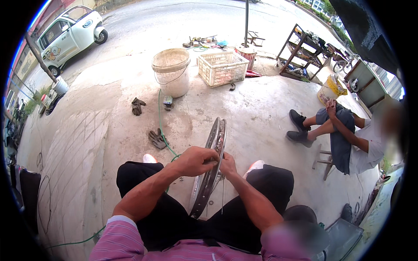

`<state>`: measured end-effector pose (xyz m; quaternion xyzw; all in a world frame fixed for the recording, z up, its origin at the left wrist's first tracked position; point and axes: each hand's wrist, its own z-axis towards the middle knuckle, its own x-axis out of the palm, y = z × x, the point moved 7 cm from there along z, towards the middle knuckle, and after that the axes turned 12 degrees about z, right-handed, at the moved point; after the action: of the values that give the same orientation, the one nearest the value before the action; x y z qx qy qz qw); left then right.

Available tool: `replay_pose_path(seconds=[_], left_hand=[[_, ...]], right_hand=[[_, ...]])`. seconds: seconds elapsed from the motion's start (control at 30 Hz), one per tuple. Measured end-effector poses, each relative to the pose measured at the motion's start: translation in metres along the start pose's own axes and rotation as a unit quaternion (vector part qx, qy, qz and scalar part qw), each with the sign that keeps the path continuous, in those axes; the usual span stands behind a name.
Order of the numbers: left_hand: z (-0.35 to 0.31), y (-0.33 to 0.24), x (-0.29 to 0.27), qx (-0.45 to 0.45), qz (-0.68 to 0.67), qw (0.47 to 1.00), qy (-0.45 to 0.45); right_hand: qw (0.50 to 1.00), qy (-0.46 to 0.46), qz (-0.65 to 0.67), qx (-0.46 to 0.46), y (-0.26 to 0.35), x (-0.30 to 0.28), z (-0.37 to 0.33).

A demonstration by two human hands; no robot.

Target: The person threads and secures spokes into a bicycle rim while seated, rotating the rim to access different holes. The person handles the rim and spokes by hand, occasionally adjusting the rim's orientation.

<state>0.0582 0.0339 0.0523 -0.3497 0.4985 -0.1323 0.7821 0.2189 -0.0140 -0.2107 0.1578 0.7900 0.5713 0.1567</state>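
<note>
A bare metal wheel rim [200, 195] stands upright between my knees, its band pierced with small holes. My left hand [201, 161] is closed at the rim's left side, fingers curled against its edge. On the other side my right hand [227, 165] is closed against the rim, its fingertips partly hidden. A thin rod like a spoke [223, 198] hangs below my right hand; whether the fingers grip it is unclear. Beyond the rim lie a dark glove [157, 139] and a second glove [136, 106], with a small box [167, 101] nearby.
Ahead stand a dirty white bucket [172, 85] and a plastic crate [224, 69]. A green hose [160, 119] crosses the concrete. At right a person [348, 139] sits on a stool [324, 163]. A tool rack [305, 54] and a small white vehicle [72, 37] are farther off.
</note>
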Motion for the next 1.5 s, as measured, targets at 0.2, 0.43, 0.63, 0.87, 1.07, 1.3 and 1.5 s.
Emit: replay_pose_path(seconds=[0.2, 0.43, 0.63, 0.87, 1.07, 1.3, 1.5], left_hand=[[0.004, -0.004, -0.005, -0.134, 0.031, 0.989, 0.044], [0.000, 0.001, 0.000, -0.053, 0.075, 0.996, -0.015], [-0.001, -0.012, -0.004, -0.103, 0.066, 0.992, -0.044], [0.000, -0.007, 0.001, -0.052, 0.038, 0.998, -0.006], [-0.003, -0.008, 0.003, -0.136, 0.021, 0.990, -0.011], [-0.001, -0.012, -0.001, -0.092, 0.051, 0.994, -0.025], [-0.016, 0.037, -0.004, -0.262, -0.384, 0.881, -0.089]], right_hand=[[0.998, -0.035, -0.052, -0.015, 0.041, 0.000, -0.018], [0.996, -0.032, -0.084, -0.014, 0.060, 0.001, -0.029], [0.995, -0.035, -0.089, -0.002, 0.060, 0.001, -0.026], [0.996, -0.028, -0.088, -0.002, 0.057, 0.001, -0.026], [0.996, -0.038, -0.084, 0.010, 0.062, -0.003, -0.028], [0.994, -0.023, -0.107, 0.018, 0.069, -0.002, -0.031], [0.993, -0.021, -0.112, -0.007, 0.060, 0.006, -0.023]])
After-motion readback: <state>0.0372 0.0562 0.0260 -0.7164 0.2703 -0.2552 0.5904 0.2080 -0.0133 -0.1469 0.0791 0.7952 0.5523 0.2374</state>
